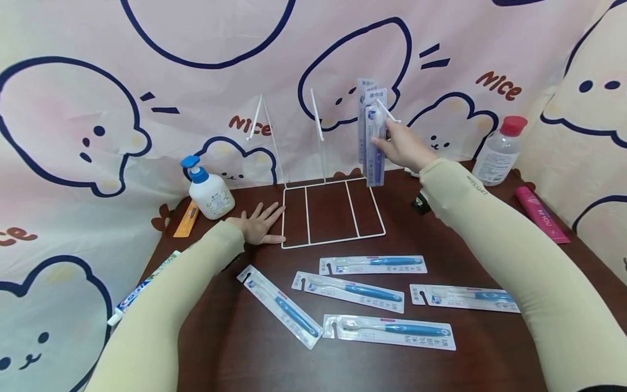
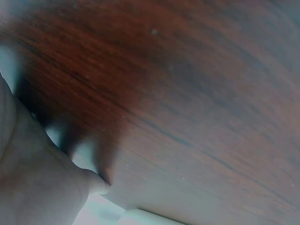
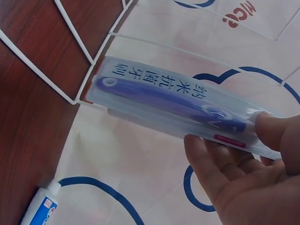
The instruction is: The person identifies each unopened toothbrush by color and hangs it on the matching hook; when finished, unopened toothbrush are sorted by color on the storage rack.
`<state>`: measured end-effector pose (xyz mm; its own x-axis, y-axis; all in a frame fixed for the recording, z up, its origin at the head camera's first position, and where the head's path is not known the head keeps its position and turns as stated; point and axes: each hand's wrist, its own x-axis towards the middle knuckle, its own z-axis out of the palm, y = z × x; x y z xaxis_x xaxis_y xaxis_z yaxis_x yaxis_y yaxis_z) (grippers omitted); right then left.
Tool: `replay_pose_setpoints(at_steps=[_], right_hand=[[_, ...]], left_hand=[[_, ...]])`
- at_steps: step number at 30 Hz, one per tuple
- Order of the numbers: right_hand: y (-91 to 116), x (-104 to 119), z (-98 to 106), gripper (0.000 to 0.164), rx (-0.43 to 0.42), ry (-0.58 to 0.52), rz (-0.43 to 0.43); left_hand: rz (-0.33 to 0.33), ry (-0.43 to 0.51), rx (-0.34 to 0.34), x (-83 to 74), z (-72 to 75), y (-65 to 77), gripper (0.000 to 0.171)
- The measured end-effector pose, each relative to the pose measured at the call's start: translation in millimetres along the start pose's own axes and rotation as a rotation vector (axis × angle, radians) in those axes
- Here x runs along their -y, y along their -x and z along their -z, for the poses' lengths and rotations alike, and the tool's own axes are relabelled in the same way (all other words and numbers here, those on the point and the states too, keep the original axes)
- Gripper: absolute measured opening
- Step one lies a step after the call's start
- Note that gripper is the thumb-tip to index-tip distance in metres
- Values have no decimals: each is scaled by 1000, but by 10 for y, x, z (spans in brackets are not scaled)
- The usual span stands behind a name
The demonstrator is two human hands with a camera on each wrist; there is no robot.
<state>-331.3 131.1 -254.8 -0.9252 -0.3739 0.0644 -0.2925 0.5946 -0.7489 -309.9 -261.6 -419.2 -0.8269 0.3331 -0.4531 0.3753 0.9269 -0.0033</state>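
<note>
My right hand (image 1: 403, 144) pinches a packaged purple toothbrush (image 1: 376, 158) between thumb and fingers, upright at the right prong of a white wire rack (image 1: 334, 241). The prong's tip sticks out in front near the top of the pack. Behind it, partly hidden, hangs another pack (image 1: 361, 120). In the right wrist view, the thumb lies on the clear front of the purple toothbrush's pack (image 3: 164, 101). My left hand (image 1: 259, 224) lies with fingers spread on the table, touching or very near the left side of the rack's base.
Several packaged blue toothbrushes (image 1: 350, 291) lie in front of the rack on the dark table (image 1: 274, 370). To the left are a pump bottle (image 1: 211, 196), an orange box (image 1: 186, 220) and a toothpaste tube (image 1: 142, 288). A red-capped bottle (image 1: 497, 155) and a pink tube (image 1: 541, 215) stand and lie at right.
</note>
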Motion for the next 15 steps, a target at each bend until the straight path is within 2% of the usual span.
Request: replay_pose_setpoints(at_steps=[10, 15], right_hand=[[-18, -37, 49, 58, -23, 31, -23], [130, -86, 182, 55, 3, 100, -73]], left_hand=[[-3, -16, -3, -7, 10, -51, 101], [-3, -16, -5, -25, 28, 13, 101]])
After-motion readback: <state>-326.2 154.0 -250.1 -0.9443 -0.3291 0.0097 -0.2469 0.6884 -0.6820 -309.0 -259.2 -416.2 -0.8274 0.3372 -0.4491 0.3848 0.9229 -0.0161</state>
